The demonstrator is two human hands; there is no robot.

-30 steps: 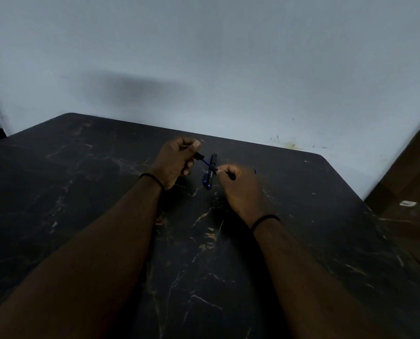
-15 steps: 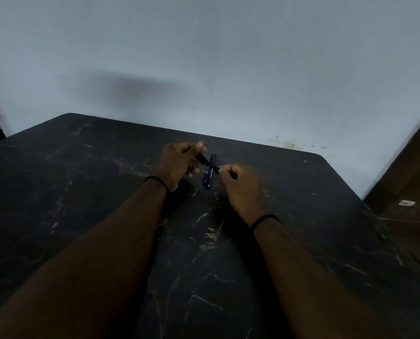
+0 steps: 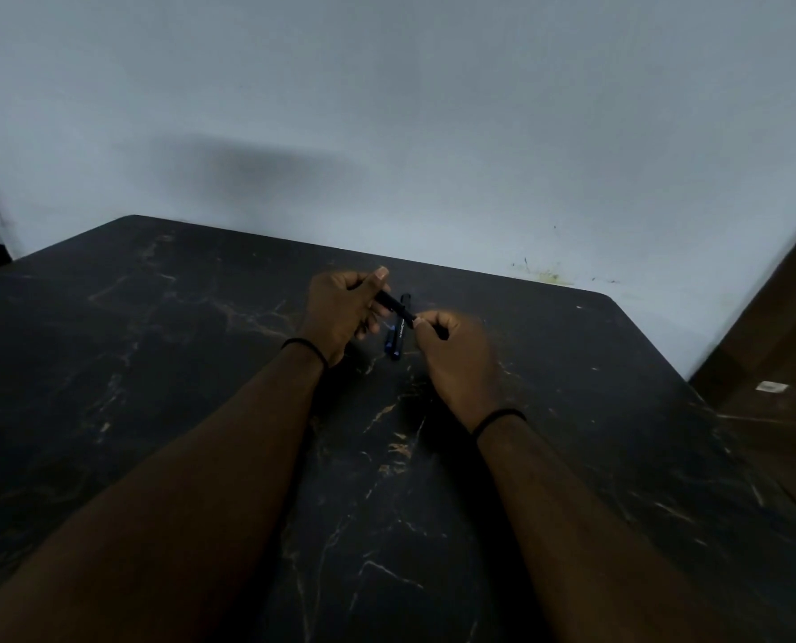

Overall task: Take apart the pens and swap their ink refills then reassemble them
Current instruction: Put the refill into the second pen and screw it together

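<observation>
While the black pen is held just above the table, its long axis runs from upper left down to lower right, bridging the gap between the two hands. Left hand grips the upper-left end, fingers curled round the barrel, thumb along the top. Right hand pinches the lower-right end between thumb and forefinger; the rest of its fingers are curled in. Whether the barrel is fully joined or a seam is open between the hands cannot be told: too dark, slightly blurred.

Second pen, dark with blue at its near end, lies flat on the table under and behind the held one, its axis running almost straight away from the person, so the two cross. It sits between the hands, nearer the right hand's fingertips, untouched.

Judgement: the step in hand is a join or a separation along the held pen's axis, so the coming move, twist or push-pull, should follow that diagonal line. Both hands are already on it; neither needs to reach.

Black bands on both wrists. Pale wall behind the table.
</observation>
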